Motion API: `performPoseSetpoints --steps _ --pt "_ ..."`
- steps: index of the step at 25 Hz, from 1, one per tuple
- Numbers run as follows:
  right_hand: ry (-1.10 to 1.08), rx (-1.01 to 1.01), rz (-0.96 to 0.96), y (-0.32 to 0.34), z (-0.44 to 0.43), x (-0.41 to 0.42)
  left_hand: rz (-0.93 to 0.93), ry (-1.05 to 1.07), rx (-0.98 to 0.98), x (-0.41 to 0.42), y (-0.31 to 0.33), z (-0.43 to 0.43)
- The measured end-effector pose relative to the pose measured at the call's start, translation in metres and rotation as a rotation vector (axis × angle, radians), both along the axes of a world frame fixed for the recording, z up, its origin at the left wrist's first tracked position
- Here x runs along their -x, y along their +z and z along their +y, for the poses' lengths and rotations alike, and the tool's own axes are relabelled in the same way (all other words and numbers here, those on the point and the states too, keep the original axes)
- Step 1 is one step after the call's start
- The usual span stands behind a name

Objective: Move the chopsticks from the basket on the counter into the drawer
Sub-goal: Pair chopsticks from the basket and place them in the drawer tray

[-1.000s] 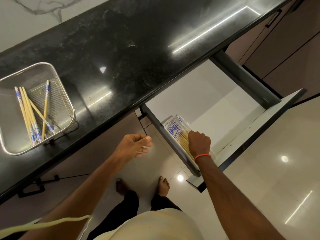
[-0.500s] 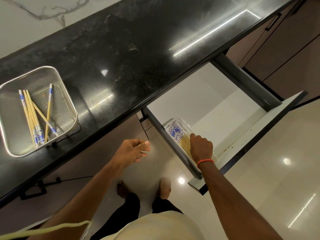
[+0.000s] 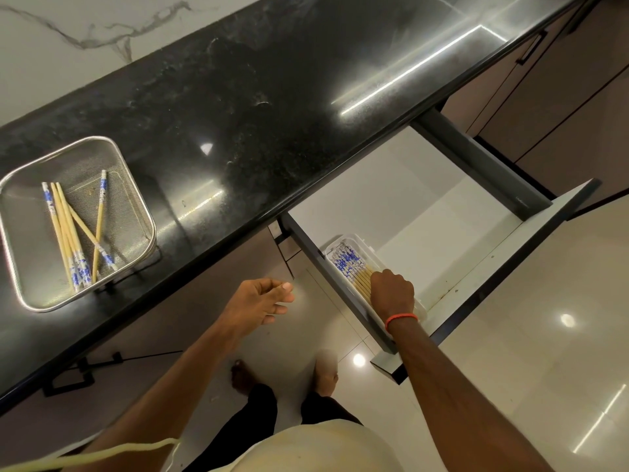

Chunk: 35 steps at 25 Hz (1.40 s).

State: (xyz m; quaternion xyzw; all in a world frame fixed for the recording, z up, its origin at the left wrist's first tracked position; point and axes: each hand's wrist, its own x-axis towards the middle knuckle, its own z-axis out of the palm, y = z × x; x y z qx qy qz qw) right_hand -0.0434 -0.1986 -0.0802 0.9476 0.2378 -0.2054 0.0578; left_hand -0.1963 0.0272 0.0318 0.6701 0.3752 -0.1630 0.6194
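Observation:
Several wooden chopsticks with blue-and-white ends lie crossed in a metal mesh basket at the left of the black counter. Below the counter's edge the white drawer stands pulled out. At its near left side a clear plastic tray holds a bundle of the same chopsticks. My right hand, with an orange band at the wrist, is closed over the bare ends of that bundle inside the tray. My left hand hangs in front of the cabinet below the counter, fingers loosely apart and holding nothing.
The black counter runs diagonally, with a white marbled wall behind it. The drawer's grey side rail and front panel jut out over the glossy tiled floor. My bare feet stand below. Brown cabinet fronts are at the right.
Both hands stay where they were, the right one still on the bundle in the tray. Only the view has shifted a little.

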Motion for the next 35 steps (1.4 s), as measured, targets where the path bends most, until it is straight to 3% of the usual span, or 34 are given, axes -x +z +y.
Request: performPoseSetpoints --steps 13,19,23,30,35 --pt "0.059 -0.099 0.026 0.005 0.003 -0.003 -0.031 -0.020 -0.021 -0.002 0.004 -0.003" --pt "0.050 0.008 0.000 0.007 0.004 -0.001 -0.029 -0.010 -0.018 0.001 0.006 -0.002" --pt "0.073 -0.037 0.012 0.006 0.007 0.000 -0.028 -0.004 -0.022 0.002 0.008 -0.002" --pt "-0.012 -0.146 0.147 0.003 0.001 -0.002 -0.030 0.002 -0.027 0.007 0.011 -0.001" --pt "-0.067 -0.141 0.078 0.004 -0.004 0.002 -0.042 0.017 -0.035 0.008 0.015 0.001"
